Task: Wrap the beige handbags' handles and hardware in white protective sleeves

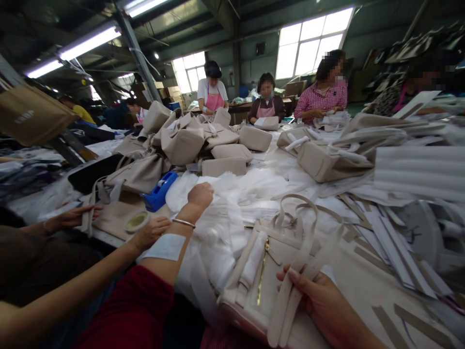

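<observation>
A cream handbag (261,276) with a gold zip lies in front of me on the table, its long handles (301,228) looping up and toward me. My right hand (319,298) lies on the bag's near side, fingers closed round the handle straps. My left hand (199,195), on a red-sleeved arm with a bracelet and a white patch, reaches forward. It is fisted in a heap of white wrapping sheets (225,213).
A co-worker's two hands (150,231) rest at the left by a tape roll (136,221) and a blue tape dispenser (160,191). Beige bags (181,140) pile up mid-table, and cut strips (385,242) spread to the right. Several people work at the far side.
</observation>
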Action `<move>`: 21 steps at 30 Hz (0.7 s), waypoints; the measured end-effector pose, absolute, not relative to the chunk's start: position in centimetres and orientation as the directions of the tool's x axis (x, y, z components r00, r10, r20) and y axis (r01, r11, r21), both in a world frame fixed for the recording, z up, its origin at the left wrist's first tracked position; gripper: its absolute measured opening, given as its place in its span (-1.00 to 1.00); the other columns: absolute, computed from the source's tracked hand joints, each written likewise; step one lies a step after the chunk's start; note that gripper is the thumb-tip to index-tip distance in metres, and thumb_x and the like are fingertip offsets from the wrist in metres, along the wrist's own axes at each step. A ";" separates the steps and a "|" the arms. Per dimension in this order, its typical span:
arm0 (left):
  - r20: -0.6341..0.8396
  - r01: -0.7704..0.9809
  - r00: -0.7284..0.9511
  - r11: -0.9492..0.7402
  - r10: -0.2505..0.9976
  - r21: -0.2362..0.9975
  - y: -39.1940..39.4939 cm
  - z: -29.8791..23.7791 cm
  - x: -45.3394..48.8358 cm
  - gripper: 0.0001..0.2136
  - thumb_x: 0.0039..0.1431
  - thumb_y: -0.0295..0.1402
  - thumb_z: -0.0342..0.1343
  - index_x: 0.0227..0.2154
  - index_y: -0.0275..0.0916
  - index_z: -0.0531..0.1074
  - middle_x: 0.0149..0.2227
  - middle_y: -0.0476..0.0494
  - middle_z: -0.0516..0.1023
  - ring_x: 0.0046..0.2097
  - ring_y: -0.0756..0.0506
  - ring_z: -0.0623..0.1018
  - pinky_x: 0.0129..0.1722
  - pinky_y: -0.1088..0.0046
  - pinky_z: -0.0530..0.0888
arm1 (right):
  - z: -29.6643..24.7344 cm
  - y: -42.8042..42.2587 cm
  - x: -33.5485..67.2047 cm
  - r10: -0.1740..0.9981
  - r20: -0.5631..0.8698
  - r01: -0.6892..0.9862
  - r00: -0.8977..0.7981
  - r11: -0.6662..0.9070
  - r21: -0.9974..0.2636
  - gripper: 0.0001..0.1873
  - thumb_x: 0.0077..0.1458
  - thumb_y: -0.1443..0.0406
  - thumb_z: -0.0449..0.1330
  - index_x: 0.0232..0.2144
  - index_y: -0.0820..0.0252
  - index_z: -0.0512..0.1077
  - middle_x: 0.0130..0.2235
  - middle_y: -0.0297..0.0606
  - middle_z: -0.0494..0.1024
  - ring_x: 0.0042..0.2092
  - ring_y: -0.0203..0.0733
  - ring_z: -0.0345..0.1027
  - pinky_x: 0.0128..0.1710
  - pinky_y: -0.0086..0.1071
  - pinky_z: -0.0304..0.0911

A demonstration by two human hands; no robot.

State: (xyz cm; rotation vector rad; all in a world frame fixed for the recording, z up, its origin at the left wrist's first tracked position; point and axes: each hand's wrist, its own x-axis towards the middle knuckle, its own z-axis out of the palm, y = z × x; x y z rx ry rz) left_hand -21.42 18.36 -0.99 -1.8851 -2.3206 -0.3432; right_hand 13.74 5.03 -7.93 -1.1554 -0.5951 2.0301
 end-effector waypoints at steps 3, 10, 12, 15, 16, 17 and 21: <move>0.309 0.995 -0.103 0.097 0.946 0.032 18.1 -0.9 -20.5 -0.60 0.22 -0.45 0.02 0.13 -0.25 0.41 0.12 -0.41 0.44 0.19 -0.32 0.34 0.17 0.08 0.21 | -8.1 5.1 13.8 0.763 -0.548 -0.360 -0.344 -0.646 -0.673 -0.59 -0.12 0.12 0.48 -0.26 0.23 0.57 -0.30 -0.14 0.68 -0.28 -0.13 0.52 -0.29 -0.33 0.44; 0.063 0.857 0.514 -0.511 0.855 -0.061 18.9 -4.5 -19.2 -0.75 0.08 -0.51 0.13 -0.28 -0.09 0.64 0.00 -0.17 0.56 0.08 -0.17 0.43 0.13 0.27 0.29 | -8.1 5.2 13.7 0.752 -0.568 -0.350 -0.334 -0.659 -0.666 -0.59 -0.14 0.11 0.49 -0.26 0.22 0.57 -0.33 -0.17 0.67 -0.30 -0.14 0.51 -0.30 -0.33 0.44; 0.091 0.888 0.459 -0.455 0.884 -0.064 20.0 -4.7 -19.5 -0.81 0.06 -0.50 0.14 -0.39 -0.15 0.64 -0.21 -0.16 0.63 -0.08 -0.14 0.50 0.00 0.33 0.37 | -8.0 5.2 13.8 0.751 -0.570 -0.352 -0.334 -0.660 -0.664 -0.59 -0.14 0.12 0.49 -0.26 0.22 0.57 -0.33 -0.18 0.67 -0.30 -0.15 0.51 -0.31 -0.35 0.44; 0.191 0.936 0.351 -0.340 0.917 -0.089 21.1 -4.5 -19.7 -0.79 0.05 -0.52 0.09 -0.36 -0.25 0.63 -0.33 -0.20 0.62 -0.20 -0.15 0.52 -0.12 0.30 0.41 | -7.8 5.2 13.7 0.757 -0.559 -0.358 -0.337 -0.652 -0.668 -0.59 -0.16 0.13 0.50 -0.28 0.22 0.57 -0.34 -0.19 0.67 -0.32 -0.18 0.50 -0.32 -0.38 0.42; 0.224 0.948 0.318 -0.303 0.921 -0.099 21.2 -4.4 -19.6 -0.80 0.04 -0.53 0.09 -0.35 -0.29 0.62 -0.32 -0.23 0.62 -0.21 -0.17 0.52 -0.14 0.27 0.41 | -7.8 5.2 13.7 0.761 -0.554 -0.360 -0.337 -0.648 -0.671 -0.59 -0.16 0.12 0.50 -0.28 0.23 0.56 -0.35 -0.19 0.67 -0.33 -0.18 0.49 -0.33 -0.38 0.42; 0.251 0.956 0.290 -0.270 0.923 -0.110 21.1 -4.4 -19.5 -0.81 0.04 -0.53 0.09 -0.36 -0.31 0.61 -0.33 -0.26 0.61 -0.21 -0.19 0.52 -0.14 0.24 0.40 | -7.7 5.2 13.6 0.765 -0.549 -0.361 -0.337 -0.644 -0.675 -0.59 -0.15 0.12 0.50 -0.28 0.23 0.56 -0.35 -0.19 0.67 -0.33 -0.19 0.49 -0.33 -0.38 0.42; 0.256 0.949 0.306 -0.271 0.917 -0.164 19.4 -4.8 -18.8 -0.92 0.03 -0.43 0.20 -0.47 -0.31 0.59 -0.38 -0.30 0.58 -0.16 -0.27 0.51 -0.08 0.12 0.34 | -7.9 5.2 13.6 0.769 -0.545 -0.363 -0.335 -0.639 -0.678 -0.60 -0.12 0.11 0.48 -0.28 0.22 0.57 -0.34 -0.19 0.67 -0.34 -0.19 0.49 -0.33 -0.38 0.42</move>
